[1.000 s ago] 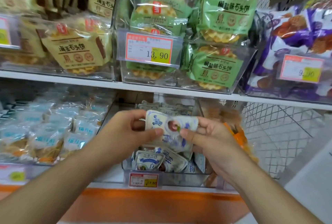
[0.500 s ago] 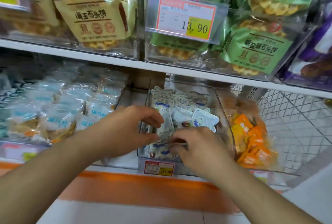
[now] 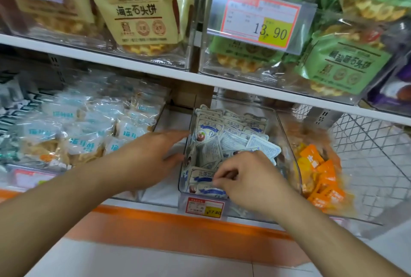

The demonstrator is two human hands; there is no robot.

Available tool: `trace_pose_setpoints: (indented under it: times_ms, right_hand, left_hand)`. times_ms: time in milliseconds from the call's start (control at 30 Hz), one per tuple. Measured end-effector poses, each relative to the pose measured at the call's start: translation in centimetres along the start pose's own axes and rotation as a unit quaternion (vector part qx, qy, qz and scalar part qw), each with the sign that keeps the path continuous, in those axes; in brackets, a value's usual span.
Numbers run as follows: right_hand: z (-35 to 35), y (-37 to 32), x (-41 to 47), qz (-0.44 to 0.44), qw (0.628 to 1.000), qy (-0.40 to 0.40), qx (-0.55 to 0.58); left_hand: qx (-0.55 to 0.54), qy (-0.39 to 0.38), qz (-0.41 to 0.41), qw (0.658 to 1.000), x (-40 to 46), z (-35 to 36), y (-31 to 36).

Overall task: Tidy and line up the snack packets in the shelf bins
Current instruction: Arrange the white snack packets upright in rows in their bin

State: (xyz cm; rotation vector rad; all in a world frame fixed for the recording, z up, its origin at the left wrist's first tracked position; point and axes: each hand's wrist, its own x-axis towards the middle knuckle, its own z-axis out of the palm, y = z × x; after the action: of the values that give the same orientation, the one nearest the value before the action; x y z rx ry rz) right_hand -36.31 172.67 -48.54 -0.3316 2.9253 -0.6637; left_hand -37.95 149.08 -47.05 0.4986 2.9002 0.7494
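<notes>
Since one second ago, both hands have come down from mid-frame, where they held one white-and-blue packet between them, into the clear bin (image 3: 287,143) at lower centre. I judge the packet is now back among the others, so lining up can go on. At centre left, the left hand (image 3: 142,161) lies with straight fingers against the bin's left wall, holding nothing. To its right, the right hand (image 3: 249,179) curls down, fingertips (image 3: 219,176) pinching a front packet (image 3: 202,176). Packets behind stand partly in rows, some tilted.

A price tag (image 3: 258,19) reading 13.90 hangs above; wire mesh (image 3: 373,154) stands at right.
</notes>
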Motion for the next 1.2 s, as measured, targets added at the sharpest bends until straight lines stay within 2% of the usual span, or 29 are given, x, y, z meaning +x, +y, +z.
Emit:
trace_pose_setpoints:
  times_ms: [133,300,633,733,800,933,1100,1200]
  right_hand:
    - [-0.6,-0.8,2.4,0.004,0.995,0.068,0.078]
    - [1.8,-1.7,7.8,0.028,0.998,0.027,0.049]
    - [3.6,-1.3,12.8,0.157,0.985,0.022,0.067]
    - [2.6,-0.7,11.8,0.153,0.977,0.048,0.139]
    - [1.2,-0.2,10.2,0.145,0.958,0.087,0.23]
    - [-1.4,0.6,6.6,0.14,0.883,0.122,0.43]
    - [-3.6,1.5,3.0,0.128,0.805,0.161,0.556]
    - [-4.3,1.7,1.8,0.108,0.788,0.149,0.588]
  left_hand:
    - [-0.056,-0.033,-0.007,0.998,0.1,0.3,-0.7]
    - [-0.112,-0.037,-0.015,0.993,0.4,0.4,-1.6]
    - [-0.101,-0.029,-0.001,0.994,0.8,0.2,-1.6]
    - [-0.101,-0.027,-0.002,0.994,0.7,0.3,-1.5]
    - [-0.111,-0.023,-0.001,0.994,0.7,0.4,-1.5]
    - [-0.082,0.007,-0.002,0.997,0.7,0.7,-1.0]
    - [-0.062,0.063,-0.006,0.996,1.0,1.4,0.4]
    - [-0.116,0.079,-0.013,0.99,0.9,1.5,1.7]
